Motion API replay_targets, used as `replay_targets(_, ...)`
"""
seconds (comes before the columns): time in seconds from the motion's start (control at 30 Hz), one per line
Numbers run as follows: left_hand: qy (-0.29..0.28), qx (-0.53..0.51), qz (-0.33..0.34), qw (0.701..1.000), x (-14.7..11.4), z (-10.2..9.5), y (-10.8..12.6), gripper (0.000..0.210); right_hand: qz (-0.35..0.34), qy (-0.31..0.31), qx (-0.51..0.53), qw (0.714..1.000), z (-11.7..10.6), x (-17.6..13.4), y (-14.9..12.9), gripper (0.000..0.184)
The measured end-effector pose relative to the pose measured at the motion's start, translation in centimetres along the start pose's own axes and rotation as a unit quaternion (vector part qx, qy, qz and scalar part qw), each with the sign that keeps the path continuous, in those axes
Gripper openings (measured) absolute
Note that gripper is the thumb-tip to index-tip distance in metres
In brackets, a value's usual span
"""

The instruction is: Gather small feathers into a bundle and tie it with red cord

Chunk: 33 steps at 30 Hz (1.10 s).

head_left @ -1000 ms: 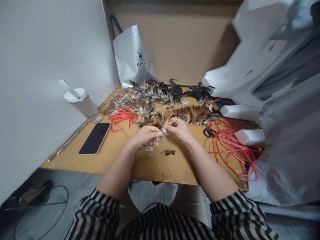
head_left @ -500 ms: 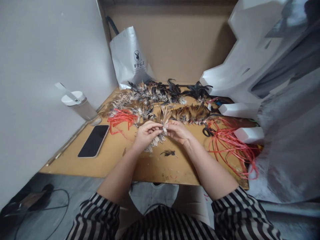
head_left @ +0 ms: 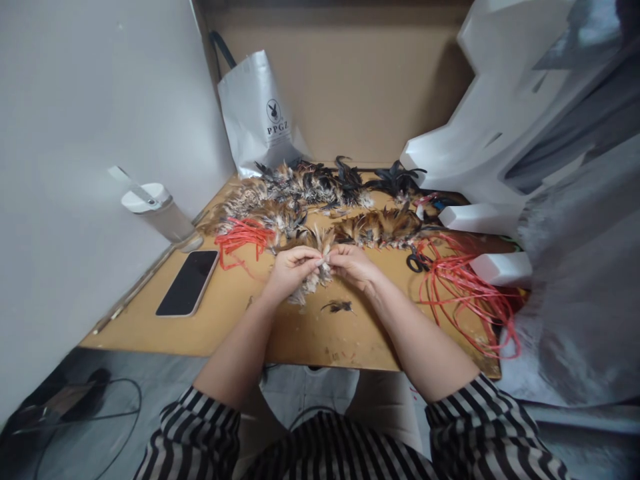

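Both hands meet at a small bunch of brown and pale feathers [head_left: 321,238] over the middle of the table. My left hand [head_left: 295,268] pinches its base from the left, thumb and fingers pressed together. From the right, my right hand [head_left: 354,263] pinches the same base, fingertips almost touching the left ones. Under the hands lies a pile of greyish fluffy feathers [head_left: 303,291], partly hidden by the left hand. A single dark feather tuft [head_left: 339,307] rests on the wood nearer to me. Behind, a row of brown feather bunches [head_left: 377,227] stretches to the right.
Red plastic strips lie at left [head_left: 243,235] and in a tangle at right [head_left: 465,287], beside black scissors [head_left: 416,261]. A phone [head_left: 187,283] and a lidded cup [head_left: 163,212] are on the left. A silver bag [head_left: 257,127] stands behind more feathers [head_left: 305,183]. White foam [head_left: 450,153] borders the right.
The feather bunch has tilted and sunk slightly between my fingertips. My right hand has shifted a little to the left; both hands keep their pinch.
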<state>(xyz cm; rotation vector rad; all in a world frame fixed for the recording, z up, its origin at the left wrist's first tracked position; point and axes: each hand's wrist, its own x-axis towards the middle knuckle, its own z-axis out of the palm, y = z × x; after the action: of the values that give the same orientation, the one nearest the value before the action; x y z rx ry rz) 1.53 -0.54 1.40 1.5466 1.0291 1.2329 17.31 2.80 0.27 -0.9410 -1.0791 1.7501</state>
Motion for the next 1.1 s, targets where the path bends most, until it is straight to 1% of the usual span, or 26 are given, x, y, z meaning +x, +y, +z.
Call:
replay_targets(0.07, -0.015, -0.027, -0.045, 0.998, 0.0, 0.0, -0.2, 0.026, 0.012, 0.000, -0.007, 1.000, -0.1, 0.1, 0.1, 0.020)
replay_targets(0.1, -0.024, -0.037, -0.058, 0.997, 0.1, 0.0, -0.4, 0.028, 0.018, 0.002, -0.010, 1.000, -0.2, 0.1, 0.1, 0.020)
replay_targets(0.23, -0.049, -0.057, -0.073, 0.994, 0.4, -0.1, -1.4, 0.029, 0.044, 0.007, -0.042, 0.998, -0.3, 0.1, 0.1, 0.016)
replay_targets(0.33, -0.036, -0.051, -0.092, 0.994, 0.7, -0.1, -2.1, 0.027, 0.048, 0.008, -0.098, 0.994, -0.3, 0.1, 0.2, 0.013)
replay_targets(0.43, -0.013, -0.038, -0.125, 0.991, 1.0, -0.1, -2.5, 0.023, 0.004, 0.023, -0.190, 0.982, -0.4, 0.2, 0.6, 0.013)
replay_targets(0.53, 0.002, -0.026, -0.146, 0.989, 1.1, 0.0, -2.7, 0.017, -0.071, 0.044, -0.295, 0.952, -0.6, 0.3, 1.1, 0.015)
replay_targets(0.6, 0.008, -0.027, -0.150, 0.988, 1.2, 0.0, -2.7, 0.016, -0.098, 0.048, -0.332, 0.937, -0.7, 0.4, 1.3, 0.017)
replay_targets(0.73, 0.016, -0.057, -0.152, 0.987, 1.3, -0.1, -3.2, 0.026, -0.082, 0.038, -0.338, 0.937, -0.5, 0.4, 1.0, 0.022)
replay_targets(0.83, 0.003, -0.069, -0.145, 0.987, 1.4, -0.2, -3.4, 0.032, -0.076, 0.037, -0.334, 0.939, -0.3, 0.2, 0.6, 0.024)
replay_targets(0.97, -0.009, -0.063, -0.145, 0.987, 1.4, -0.3, -3.3, 0.030, -0.071, 0.035, -0.328, 0.941, -0.3, 0.1, 0.5, 0.024)
replay_targets(1.1, -0.006, -0.052, -0.158, 0.986, 1.2, -0.3, -2.8, 0.024, -0.085, 0.005, -0.320, 0.944, -0.3, 0.2, 0.7, 0.022)
